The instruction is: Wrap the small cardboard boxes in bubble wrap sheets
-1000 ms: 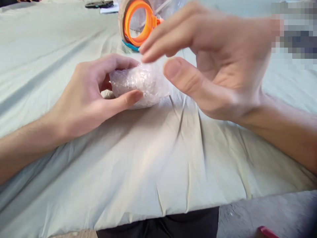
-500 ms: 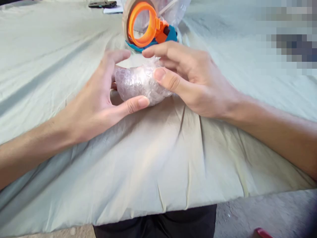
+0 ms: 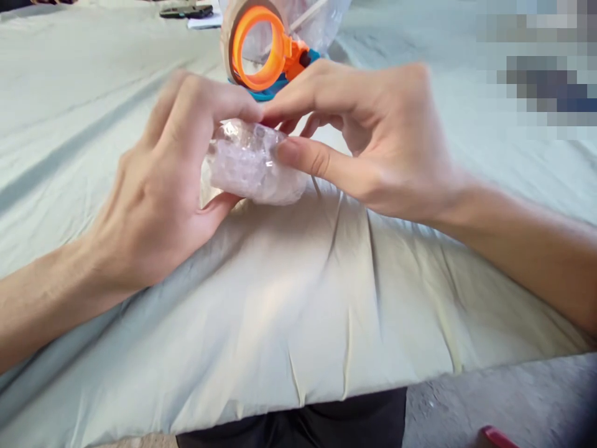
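Between my two hands is a small bundle of clear bubble wrap (image 3: pixel 254 165), held just over the cloth; what lies inside it cannot be made out. My left hand (image 3: pixel 172 168) grips its left side, thumb underneath and fingers bent over the top. From the right, my right hand (image 3: pixel 373 137) pinches it, with the thumb on the near face and the index finger on the upper edge. The two index fingertips meet at the top of the bundle. Right behind the hands stands an orange and blue tape dispenser (image 3: pixel 289 59) with a roll of brown tape (image 3: pixel 228 46).
A pale green cloth (image 3: pixel 261 323) with folds covers the table, its front edge hanging above dark-clothed legs (image 3: pixel 298 420). A clear plastic bag (image 3: pixel 326 25) is behind the dispenser. Farther left lie a black phone-like object (image 3: pixel 186 11) and white paper (image 3: pixel 205 22).
The bubble-wrap bundle has been turned and shifted slightly left. My left thumb has slid from its front to underneath, and my fingers have closed in over the top.
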Motion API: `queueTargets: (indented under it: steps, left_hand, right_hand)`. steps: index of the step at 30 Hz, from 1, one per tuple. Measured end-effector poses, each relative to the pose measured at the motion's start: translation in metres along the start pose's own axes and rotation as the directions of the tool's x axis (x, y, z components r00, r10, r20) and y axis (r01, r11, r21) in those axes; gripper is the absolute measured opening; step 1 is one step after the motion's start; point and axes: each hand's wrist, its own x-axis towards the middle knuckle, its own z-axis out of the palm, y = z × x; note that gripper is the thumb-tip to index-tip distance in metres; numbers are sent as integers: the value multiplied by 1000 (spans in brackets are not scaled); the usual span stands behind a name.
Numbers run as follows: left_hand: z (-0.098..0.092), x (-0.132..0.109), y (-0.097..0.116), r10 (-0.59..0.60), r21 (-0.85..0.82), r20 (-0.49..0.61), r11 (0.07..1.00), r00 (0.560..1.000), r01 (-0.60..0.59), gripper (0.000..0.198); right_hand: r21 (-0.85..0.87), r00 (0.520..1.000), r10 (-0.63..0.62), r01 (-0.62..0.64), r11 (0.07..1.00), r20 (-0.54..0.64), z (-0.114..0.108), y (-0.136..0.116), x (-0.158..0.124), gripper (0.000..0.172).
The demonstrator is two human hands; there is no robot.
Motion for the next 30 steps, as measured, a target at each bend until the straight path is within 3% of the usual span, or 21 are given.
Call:
queueTargets:
  steps: [3,6,8,12,13,14,16,22,30]
  left_hand:
    - [-2,-1,-1,17,69,-4,997,1000,-17,43]
    - [-3,-1,-3,67,112,-1,991,998,-67,44]
    - [-3,-1,-6,96,168,13,981,995,-97,50]
    - [-2,1,-14,333,268,22,906,943,-326,50]
    - [-1,1,-16,250,276,-1,931,968,-240,50]
    - [0,2,-17,325,259,0,913,946,-314,48]
    - [2,2,-17,345,232,-7,914,939,-334,51]
    - [4,3,-18,426,203,-34,889,904,-411,57]
    - [2,2,-20,472,232,-28,860,881,-454,46]
  right_hand:
    - [77,999,-35,37,996,-26,0,5,1,16]
    - [184,998,8,2,983,-57,0,8,2,10]
    - [212,998,43,-34,977,-35,0,8,3,14]
    - [330,994,108,-100,939,-7,-1,5,4,24]
    - [361,992,123,-111,926,-8,-1,4,4,26]
    - [386,990,138,-123,914,-10,-1,3,4,28]
    - [417,988,155,-145,897,9,0,3,4,33]
    - [427,975,188,-219,877,115,-1,7,3,35]
    - [346,968,201,-243,906,152,-4,4,2,29]
